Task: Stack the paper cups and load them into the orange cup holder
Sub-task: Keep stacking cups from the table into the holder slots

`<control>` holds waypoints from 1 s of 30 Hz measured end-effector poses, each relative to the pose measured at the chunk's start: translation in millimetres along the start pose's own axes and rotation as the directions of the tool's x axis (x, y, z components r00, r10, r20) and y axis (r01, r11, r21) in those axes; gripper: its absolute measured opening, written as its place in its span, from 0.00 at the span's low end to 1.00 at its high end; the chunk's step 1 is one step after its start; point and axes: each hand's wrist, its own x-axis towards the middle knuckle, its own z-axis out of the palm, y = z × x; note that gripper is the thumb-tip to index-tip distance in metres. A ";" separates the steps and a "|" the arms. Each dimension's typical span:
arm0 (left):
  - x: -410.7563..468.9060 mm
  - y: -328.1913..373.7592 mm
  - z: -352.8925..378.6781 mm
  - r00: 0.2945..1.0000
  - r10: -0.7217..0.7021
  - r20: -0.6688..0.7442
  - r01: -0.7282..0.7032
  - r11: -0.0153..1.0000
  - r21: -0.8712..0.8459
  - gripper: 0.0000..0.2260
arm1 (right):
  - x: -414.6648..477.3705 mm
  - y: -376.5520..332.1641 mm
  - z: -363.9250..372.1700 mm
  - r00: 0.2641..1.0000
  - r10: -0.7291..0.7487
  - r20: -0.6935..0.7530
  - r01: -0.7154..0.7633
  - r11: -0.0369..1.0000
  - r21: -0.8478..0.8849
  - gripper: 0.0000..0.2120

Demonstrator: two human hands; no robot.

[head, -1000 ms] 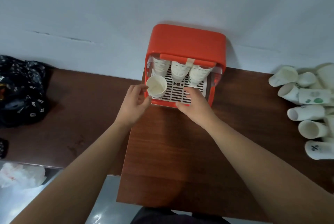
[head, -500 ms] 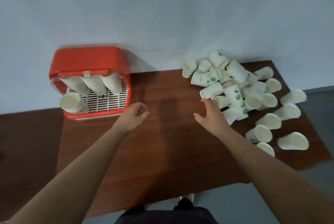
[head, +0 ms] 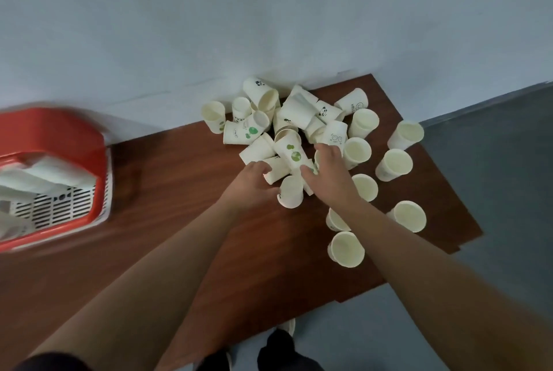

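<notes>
Brown table [head: 179, 197] stood against wall [head: 269, 11]. Orange cup holder [head: 59, 137] sat at table's left end, blurred, cup stacks [head: 54, 174] inside. Loose paper cups [head: 299, 119] lay heaped at right end. Left hand [head: 254, 186] curled against heap's near side; right hand [head: 327, 174] spread over cups beside it. Could not tell whether either held one.

Plain indoor room, prob. office or break area; brown wood table [head: 167, 185] set against bare pale wall [head: 269, 11]; grey floor [head: 493, 176] right of table; orange cup holder [head: 54, 131] & loose paper cups [head: 299, 113] on table.
</notes>
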 end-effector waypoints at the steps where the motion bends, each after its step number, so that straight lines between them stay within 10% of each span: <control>1: 8.2 5.3 9.7 1.000 -0.002 0.009 0.002 1.000 0.001 0.30 | 9.7 2.3 1.5 1.000 -0.005 -0.004 0.006 1.000 0.004 0.28; 5: 32.3 13.6 41.7 0.999 -0.005 0.048 0.000 0.994 0.111 0.39 | 51.8 3.0 12.0 0.996 -0.088 -0.017 0.087 0.996 -0.034 0.29; 14: 34.4 -13.3 65.5 0.994 0.103 0.029 -0.107 0.968 0.227 0.27 | 88.9 6.9 48.1 0.991 -0.074 0.113 0.086 0.990 -0.111 0.38; 20: 4.2 -34.4 20.8 0.998 -0.054 0.016 0.056 0.988 -0.141 0.24 | 89.6 -1.1 44.7 0.993 -0.073 0.095 0.075 0.997 -0.020 0.41; 26: -35.6 -67.1 -28.2 0.901 -0.423 -0.098 0.186 0.581 -0.792 0.14 | 61.8 -18.4 30.5 0.997 0.066 0.025 -0.071 0.938 0.339 0.36; 30: -64.1 -89.3 -48.9 0.840 -0.530 -0.114 0.101 0.360 -0.928 0.11 | 29.2 -57.0 48.6 0.983 0.076 0.165 -0.149 0.857 0.492 0.32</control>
